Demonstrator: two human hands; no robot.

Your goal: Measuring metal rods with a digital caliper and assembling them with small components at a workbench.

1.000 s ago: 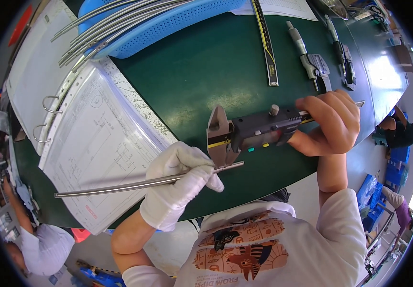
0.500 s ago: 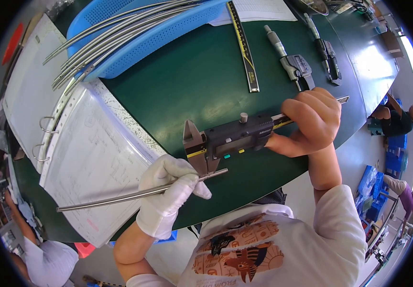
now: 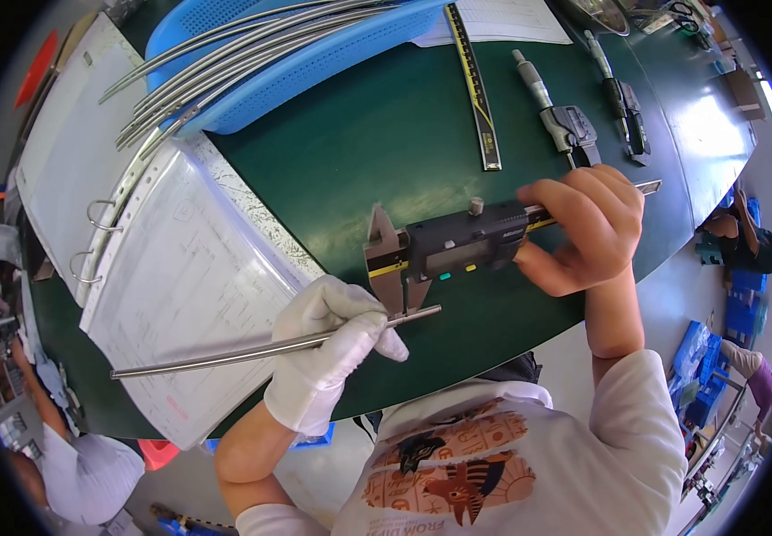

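Wearing a white glove, my left hand pinches a thin metal rod between thumb and fingers. The rod slants across in front of me, its short right end sticking out past the glove. My bare right hand is closed around the beam of a black digital caliper. The caliper's lower jaws meet the rod just beside my gloved fingertips; whether they press on it I cannot tell. Its display faces up and looks dark.
Behind the binder of plastic-sleeved sheets at left, a blue basket holds several metal rods. A steel ruler and two digital micrometers lie on the green table. Other people sit at both sides.
Both hands, with the rod and caliper, appear slightly further right and the rod a little higher. The table things have shifted the same way in the picture. Both grips stay the same.
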